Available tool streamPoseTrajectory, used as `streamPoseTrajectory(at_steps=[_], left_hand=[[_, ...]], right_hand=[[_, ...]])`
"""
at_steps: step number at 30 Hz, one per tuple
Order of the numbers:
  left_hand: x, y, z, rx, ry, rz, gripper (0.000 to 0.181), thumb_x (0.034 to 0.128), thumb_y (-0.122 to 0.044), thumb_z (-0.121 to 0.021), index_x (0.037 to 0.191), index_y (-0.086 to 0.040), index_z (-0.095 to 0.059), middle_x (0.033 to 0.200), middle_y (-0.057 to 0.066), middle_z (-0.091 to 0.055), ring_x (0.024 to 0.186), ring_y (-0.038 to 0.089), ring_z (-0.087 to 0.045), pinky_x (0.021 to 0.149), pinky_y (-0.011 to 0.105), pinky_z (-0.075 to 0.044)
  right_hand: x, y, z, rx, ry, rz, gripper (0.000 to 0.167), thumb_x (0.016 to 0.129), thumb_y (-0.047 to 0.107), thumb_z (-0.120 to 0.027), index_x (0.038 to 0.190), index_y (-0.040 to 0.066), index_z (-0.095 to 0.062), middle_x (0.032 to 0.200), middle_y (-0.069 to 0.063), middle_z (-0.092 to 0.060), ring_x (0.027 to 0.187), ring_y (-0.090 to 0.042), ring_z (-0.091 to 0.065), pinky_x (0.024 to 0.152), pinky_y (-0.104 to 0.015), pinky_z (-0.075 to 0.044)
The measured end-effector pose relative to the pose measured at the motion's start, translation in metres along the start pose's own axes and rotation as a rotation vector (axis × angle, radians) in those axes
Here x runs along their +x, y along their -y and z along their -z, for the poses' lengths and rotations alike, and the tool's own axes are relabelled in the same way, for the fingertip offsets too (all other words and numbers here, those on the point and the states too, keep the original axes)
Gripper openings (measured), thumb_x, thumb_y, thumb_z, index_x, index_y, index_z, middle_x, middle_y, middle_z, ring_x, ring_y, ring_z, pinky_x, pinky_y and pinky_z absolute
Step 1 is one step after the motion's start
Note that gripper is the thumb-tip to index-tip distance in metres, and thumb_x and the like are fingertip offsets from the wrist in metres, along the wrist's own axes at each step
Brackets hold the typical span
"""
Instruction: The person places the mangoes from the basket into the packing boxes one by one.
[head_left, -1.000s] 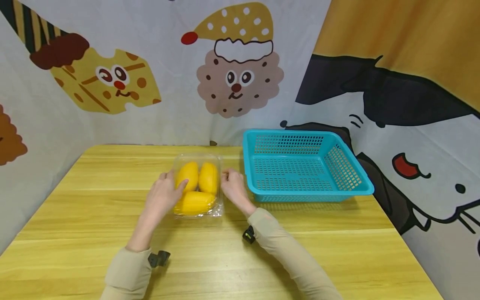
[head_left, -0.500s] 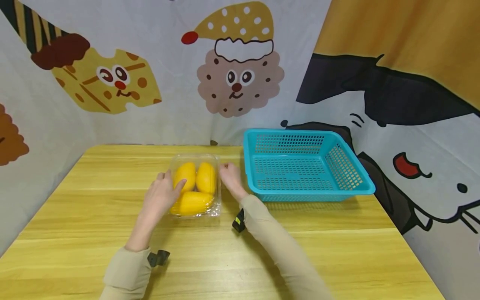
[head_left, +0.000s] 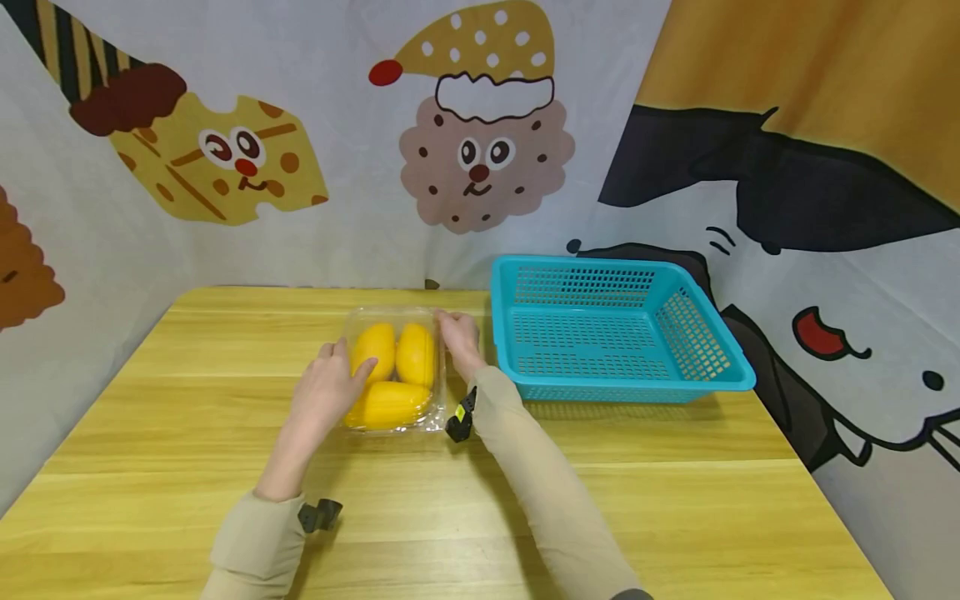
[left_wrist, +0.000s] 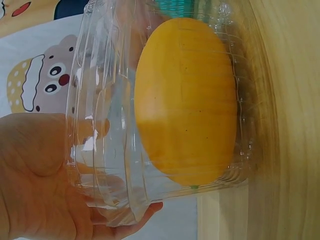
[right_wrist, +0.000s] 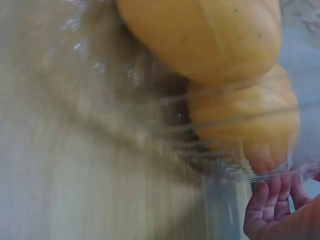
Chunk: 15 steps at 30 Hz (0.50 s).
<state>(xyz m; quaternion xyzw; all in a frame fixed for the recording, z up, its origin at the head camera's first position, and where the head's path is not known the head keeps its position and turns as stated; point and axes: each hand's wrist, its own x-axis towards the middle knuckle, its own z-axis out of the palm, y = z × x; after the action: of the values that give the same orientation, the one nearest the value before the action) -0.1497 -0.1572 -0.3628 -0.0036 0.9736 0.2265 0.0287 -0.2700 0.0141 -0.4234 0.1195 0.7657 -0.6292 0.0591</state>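
Note:
A clear plastic clamshell box (head_left: 401, 314) stands on the table with three yellow mangoes in it, among them one long mango (head_left: 387, 404) across the near end. My left hand (head_left: 321, 393) holds the box's left side, thumb over the top and fingers along the outer wall. In the left wrist view a single mango (left_wrist: 185, 102) shows through the plastic. At the far right corner of the box, my right hand (head_left: 460, 340) has its fingers curled at the rim. The right wrist view shows those fingertips (right_wrist: 271, 198) against the plastic edge; that view is partly blurred.
A blue perforated plastic basket (head_left: 622, 386) stands just right of the box, close beside my right hand. The wooden table (head_left: 420, 517) reaches back to a cartoon-printed cloth (head_left: 337, 250) hanging behind it.
My right hand has moved away from me along the box's right side, up to its far corner. The left hand keeps its place on the box.

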Motion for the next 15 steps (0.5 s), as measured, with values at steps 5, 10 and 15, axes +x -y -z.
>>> streamPoseTrajectory(at_steps=[5,10,15], left_hand=[[0.0000,-0.0007,-0.0010,0.001,-0.012,-0.005,0.070,0.0994,-0.035,-0.046,0.139,0.019,-0.025,0.135,0.042,-0.037,0.117,0.055,-0.047,0.094,0.060,-0.046],[0.0003,-0.0006,-0.0007,0.008,-0.020,-0.008,0.070,0.0992,-0.035,-0.046,0.139,0.019,-0.026,0.134,0.042,-0.038,0.116,0.055,-0.048,0.093,0.060,-0.046],[0.0009,-0.0010,-0.0005,0.011,-0.011,0.000,0.071,0.0991,-0.036,-0.046,0.139,0.019,-0.026,0.135,0.042,-0.038,0.116,0.055,-0.048,0.093,0.060,-0.046]], right_hand=[[0.0049,-0.0004,-0.0027,0.049,-0.033,-0.045,0.041,0.090,0.023,-0.057,0.052,0.017,-0.041,0.048,0.002,-0.035,0.048,-0.017,-0.035,0.057,-0.031,-0.039],[0.0078,0.0026,-0.0038,0.029,-0.064,-0.068,0.041,0.088,0.019,-0.060,0.052,0.015,-0.039,0.050,0.002,-0.031,0.050,-0.017,-0.032,0.054,-0.028,-0.034],[0.0098,0.0052,-0.0030,-0.009,-0.064,-0.069,0.043,0.087,0.017,-0.061,0.051,0.014,-0.037,0.051,0.002,-0.027,0.052,-0.016,-0.028,0.052,-0.028,-0.029]])
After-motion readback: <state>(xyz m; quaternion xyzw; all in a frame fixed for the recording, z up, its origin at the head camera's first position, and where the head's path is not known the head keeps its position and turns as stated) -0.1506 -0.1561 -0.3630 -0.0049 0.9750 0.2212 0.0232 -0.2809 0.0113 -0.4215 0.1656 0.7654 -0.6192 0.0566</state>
